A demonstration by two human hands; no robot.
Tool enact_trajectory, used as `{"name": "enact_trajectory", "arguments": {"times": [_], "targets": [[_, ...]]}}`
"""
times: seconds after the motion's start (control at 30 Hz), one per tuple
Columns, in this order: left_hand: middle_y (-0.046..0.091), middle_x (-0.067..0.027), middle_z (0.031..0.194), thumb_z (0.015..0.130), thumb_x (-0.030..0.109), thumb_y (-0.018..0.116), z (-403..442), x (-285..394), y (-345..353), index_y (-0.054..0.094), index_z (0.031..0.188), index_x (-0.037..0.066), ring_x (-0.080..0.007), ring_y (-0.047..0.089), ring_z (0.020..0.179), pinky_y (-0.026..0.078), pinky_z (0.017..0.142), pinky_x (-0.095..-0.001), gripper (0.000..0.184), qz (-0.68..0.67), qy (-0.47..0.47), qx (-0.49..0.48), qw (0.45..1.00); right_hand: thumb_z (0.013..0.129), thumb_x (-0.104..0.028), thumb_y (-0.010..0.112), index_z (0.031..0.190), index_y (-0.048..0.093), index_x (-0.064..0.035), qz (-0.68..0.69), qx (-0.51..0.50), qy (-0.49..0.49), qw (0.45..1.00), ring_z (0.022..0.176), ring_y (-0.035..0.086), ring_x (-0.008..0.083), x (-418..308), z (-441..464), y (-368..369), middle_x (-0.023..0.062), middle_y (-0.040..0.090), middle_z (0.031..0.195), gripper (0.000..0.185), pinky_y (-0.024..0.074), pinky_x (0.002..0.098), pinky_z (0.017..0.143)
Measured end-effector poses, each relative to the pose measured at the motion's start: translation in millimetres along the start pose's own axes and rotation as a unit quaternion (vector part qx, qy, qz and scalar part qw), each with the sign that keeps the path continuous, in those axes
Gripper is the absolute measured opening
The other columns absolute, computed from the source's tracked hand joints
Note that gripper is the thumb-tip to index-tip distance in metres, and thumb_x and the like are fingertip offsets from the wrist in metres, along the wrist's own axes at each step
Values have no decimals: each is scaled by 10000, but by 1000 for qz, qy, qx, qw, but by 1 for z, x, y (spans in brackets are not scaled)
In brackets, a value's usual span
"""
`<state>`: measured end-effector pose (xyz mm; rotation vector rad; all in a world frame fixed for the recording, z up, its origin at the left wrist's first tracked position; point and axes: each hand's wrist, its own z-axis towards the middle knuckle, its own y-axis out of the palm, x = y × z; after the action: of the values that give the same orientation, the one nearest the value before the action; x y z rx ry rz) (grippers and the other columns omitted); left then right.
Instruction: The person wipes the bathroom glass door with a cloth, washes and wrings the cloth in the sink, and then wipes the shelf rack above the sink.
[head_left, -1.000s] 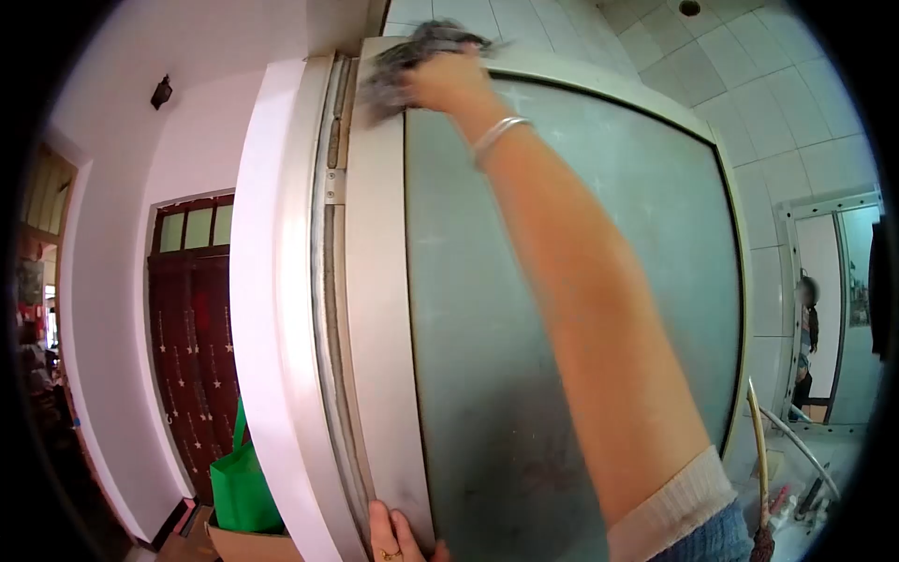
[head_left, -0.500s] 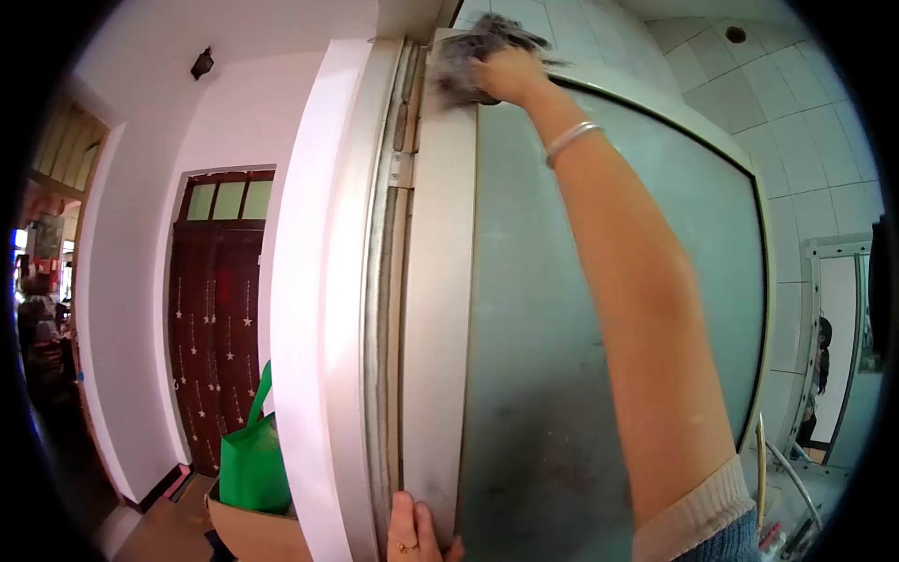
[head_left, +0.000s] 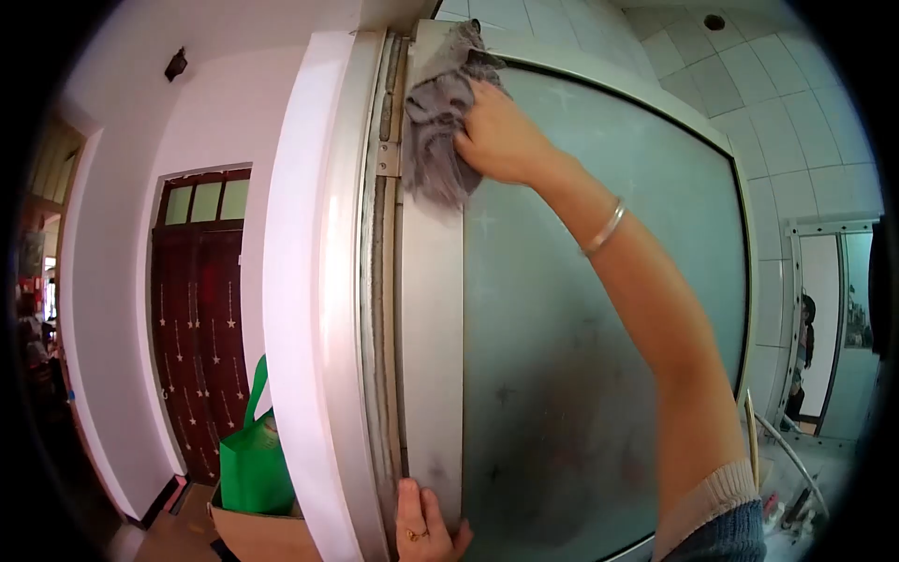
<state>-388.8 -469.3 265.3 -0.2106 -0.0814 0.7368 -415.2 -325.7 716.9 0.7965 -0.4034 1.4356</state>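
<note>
A crumpled grey cloth (head_left: pixel 438 126) is in my right hand (head_left: pixel 501 131), pressed against the upper hinge side of a pale door frame (head_left: pixel 433 309). A silver bangle (head_left: pixel 604 228) circles that wrist. The door's frosted glass panel (head_left: pixel 599 281) carries faint star shapes and lies to the right of the cloth. Down at the bottom, my left hand (head_left: pixel 423 526), with a ring on one finger, has its fingers round the edge of the same frame. Above it, a metal hinge (head_left: pixel 388 159) sits beside the cloth.
A green bag (head_left: pixel 255 468) stands in a cardboard box (head_left: pixel 267 534) at lower left. Behind it is a dark red door (head_left: pixel 201 347) with hanging star decorations. At right are a tiled wall (head_left: pixel 787 122) and a mirror (head_left: pixel 833 328) reflecting a person.
My right hand has moved the cloth down and slightly left from the frame's top corner, and the elbow is more bent. My left hand stays at the lower edge. The view has shifted slightly.
</note>
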Motion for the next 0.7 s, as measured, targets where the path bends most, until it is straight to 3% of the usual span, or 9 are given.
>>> {"name": "enact_trajectory", "arguments": {"times": [0.1, 0.2, 0.27, 0.33, 0.4, 0.5, 0.57, 0.67, 0.7], "targets": [[240, -384, 1331, 723, 175, 665, -4, -3, 3, 260, 1298, -143, -514, 284, 1233, 292, 1013, -523, 772, -8, 3, 4, 1000, 836, -310, 423, 890, 664, 4, -84, -62, 102, 989, 1177, 445, 333, -1, 53, 1, 194, 573, 1137, 400, 249, 471, 1045], [237, -382, 1334, 721, 177, 666, -6, -5, 6, 253, 1305, -136, -515, 290, 1228, 292, 1011, -527, 780, -8, -2, 3, 1000, 847, -293, 408, 884, 675, -22, -54, 97, 166, 980, 1189, 441, 316, 46, 78, 35, 180, 590, 1114, 383, 293, 425, 1023], [236, -381, 1336, 719, 173, 667, -6, -5, 2, 247, 1308, -133, -514, 290, 1229, 289, 1012, -528, 785, -14, -5, -10, 1000, 847, -247, 418, 918, 674, -57, -64, -106, 243, 962, 1183, 452, 279, 78, 88, 16, 165, 598, 1104, 327, 325, 365, 1004], [230, -382, 1339, 717, 174, 670, -5, -2, 0, 246, 1307, -136, -515, 286, 1231, 283, 1014, -529, 790, -19, -13, -20, 1000, 838, -260, 491, 1013, 639, -61, -18, -150, 395, 906, 1149, 480, 253, 105, 66, -4, 147, 588, 1130, 303, 358, 322, 978], [221, -383, 1343, 713, 172, 675, -5, 0, 0, 246, 1306, -137, -515, 276, 1237, 272, 1020, -528, 795, -22, -25, -28, 999, 804, -302, 583, 1100, 586, -47, -169, -134, 277, 936, 1083, 528, 258, 135, 13, -20, 129, 588, 1134, 390, 395, 357, 948], [190, -379, 1358, 703, 158, 688, -5, 2, 4, 233, 1310, -136, -515, 235, 1256, 235, 1041, -517, 814, -25, -44, -42, 998, 723, -387, 667, 1170, 536, -90, -42, 29, 447, 893, 1018, 564, 292, 156, -47, -24, 111, 602, 1094, 552, 440, 383, 891], [172, -374, 1367, 708, 153, 690, -7, -1, 7, 215, 1317, -136, -509, 219, 1265, 226, 1046, -507, 824, -15, -53, -56, 997, 741, -370, 597, 1194, 522, -74, -44, -96, 355, 929, 1120, 487, 309, 137, -29, -35, 137, 562, 1156, 547, 351, 383, 994], [149, -354, 1388, 714, 151, 693, -5, 7, 2, 195, 1332, -122, -493, 202, 1279, 220, 1049, -493, 839, 12, -88, -74, 993, 818, -388, 458, 1265, 480, -129, -54, 21, 132, 989, 1237, 368, 317, 121, -18, 8, 130, 479, 1281, 518, 191, 469, 1074], [141, -346, 1396, 716, 152, 695, -3, 10, 0, 190, 1338, -116, -487, 198, 1284, 219, 1049, -488, 844, 26, -104, -78, 991, 828, -391, 425, 1270, 476, -130, -34, -15, 171, 985, 1243, 364, 312, 118, -13, 5, 133, 467, 1296, 516, 194, 469, 1073]]}}
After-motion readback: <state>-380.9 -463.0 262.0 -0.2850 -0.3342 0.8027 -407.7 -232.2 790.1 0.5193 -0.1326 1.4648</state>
